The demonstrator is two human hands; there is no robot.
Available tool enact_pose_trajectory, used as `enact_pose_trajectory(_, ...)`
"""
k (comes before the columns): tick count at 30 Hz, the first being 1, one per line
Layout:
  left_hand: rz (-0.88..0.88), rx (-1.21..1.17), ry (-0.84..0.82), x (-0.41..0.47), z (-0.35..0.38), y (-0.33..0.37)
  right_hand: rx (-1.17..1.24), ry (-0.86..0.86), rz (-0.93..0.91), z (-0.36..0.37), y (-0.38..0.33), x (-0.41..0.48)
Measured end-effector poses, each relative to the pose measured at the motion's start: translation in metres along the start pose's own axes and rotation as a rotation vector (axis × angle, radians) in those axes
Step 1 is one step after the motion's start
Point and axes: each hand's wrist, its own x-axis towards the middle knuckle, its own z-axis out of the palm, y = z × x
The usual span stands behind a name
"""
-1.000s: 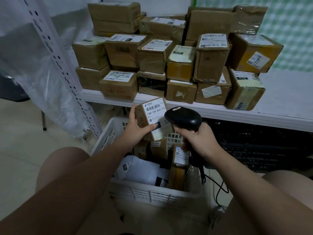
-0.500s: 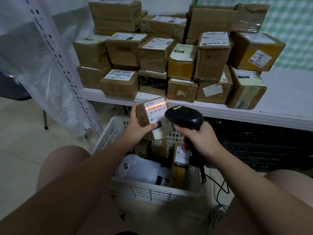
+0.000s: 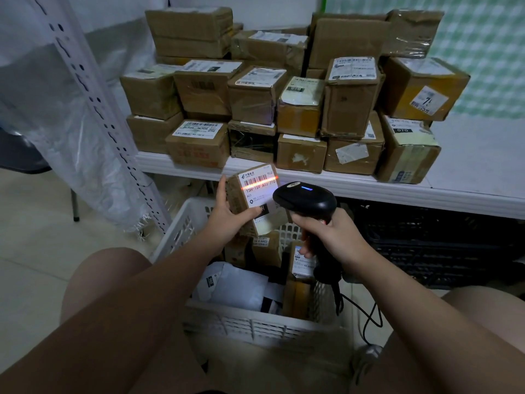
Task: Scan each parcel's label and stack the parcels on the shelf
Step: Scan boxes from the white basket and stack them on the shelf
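Cardboard parcel [image 3: 236, 196], small, white label [image 3: 257, 194] facing the camera, gripped by left hand [image 3: 227, 220] over white basket [image 3: 255, 325]; red scan line [image 3: 255, 185] crosses its barcode [image 3: 258, 179]. Black scanner [image 3: 305, 199] clasped in right hand [image 3: 332, 240], just right of the parcel, head aimed at the label; hands close but apart. Behind: white shelf [image 3: 369, 186] bearing stacked cardboard parcels [image 3: 352, 109], two or three tiers
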Motion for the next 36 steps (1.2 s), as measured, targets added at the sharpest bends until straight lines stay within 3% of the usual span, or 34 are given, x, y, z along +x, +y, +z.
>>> enact_pose_trajectory(3, 0.04, -0.022, 0.027, -0.007, 0.002, 0.008, -0.026, 0.039, -0.081, -0.003, 0.001, -0.001)
enact_pose_trajectory(8, 0.113, -0.153, -0.035, -0.025, 0.023, 0.035, 0.067, 0.29, -0.241, -0.026, -0.005, -0.007)
enact_pose_trajectory(12, 0.176, -0.163, -0.152, -0.028, 0.067, 0.073, 0.292, 0.245, -0.289, -0.054, -0.025, -0.023)
enact_pose_trajectory(15, 0.227, -0.09, -0.243, -0.027, 0.11, 0.106, 0.327, 0.34, -0.318, -0.082, -0.04, -0.03)
enact_pose_trajectory(18, 0.303, 0.065, -0.287, -0.017, 0.139, 0.137, 0.334, 0.45, -0.296, -0.12, -0.057, -0.027)
enact_pose_trajectory(20, 0.465, 0.188, -0.307, -0.006, 0.149, 0.158, 0.298, 0.511, -0.232, -0.15, -0.076, -0.023)
enact_pose_trajectory(25, 0.857, 1.038, -0.326, 0.038, 0.164, 0.201, 0.149, 0.353, -0.017, -0.215, -0.119, -0.001)
enact_pose_trajectory(28, 0.876, 1.107, -0.234, 0.057, 0.182, 0.209, 0.114, 0.333, 0.01, -0.231, -0.13, 0.023)
enact_pose_trajectory(32, 0.939, 1.128, -0.018, 0.062, 0.196, 0.212, 0.3, 0.541, -0.137, -0.243, -0.129, 0.052)
enact_pose_trajectory(36, 0.972, 1.082, 0.023, 0.063, 0.209, 0.204, 0.321, 0.567, -0.199, -0.244, -0.122, 0.066)
